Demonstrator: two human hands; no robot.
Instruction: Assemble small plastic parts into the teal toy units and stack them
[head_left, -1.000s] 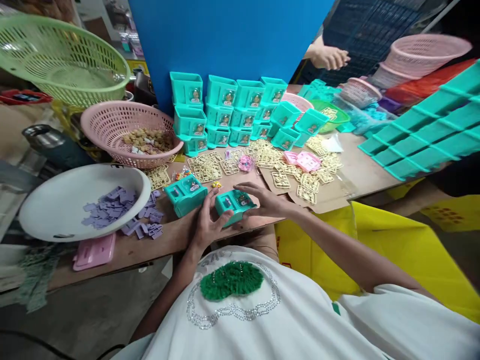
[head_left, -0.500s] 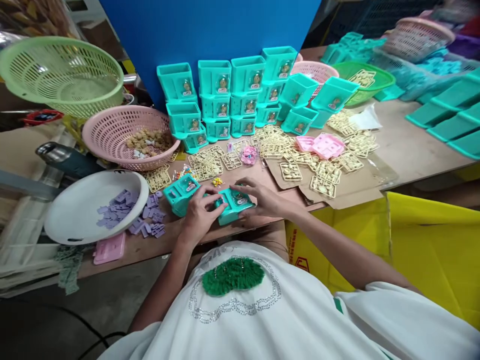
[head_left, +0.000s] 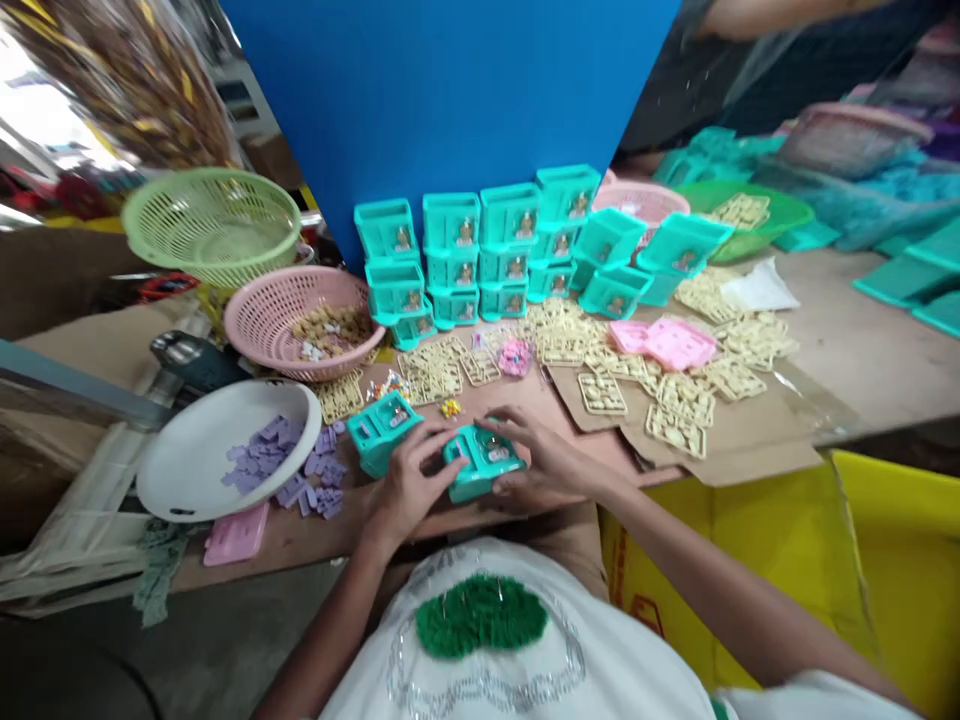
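A teal plastic toy box with a clear window and a small sticker lies on its back at the table's front edge. My right hand grips its right end, thumb below and fingers over the top. My left hand is closed about the left end, thumb and forefinger on the box beside a small purple part. Whether those fingertips also pinch the purple part is hard to see. Just left of it, a second teal box stands tilted. Small yellow pieces lie behind the boxes.
Stacked teal boxes line a blue panel. Left are a pink basket, a green basket and a white bowl of purple parts. Cream part frames and pink trays lie right, above a yellow carton.
The camera has tilted up, so the whole scene sits lower in view. Both hands keep nearly the same hold on the teal box.
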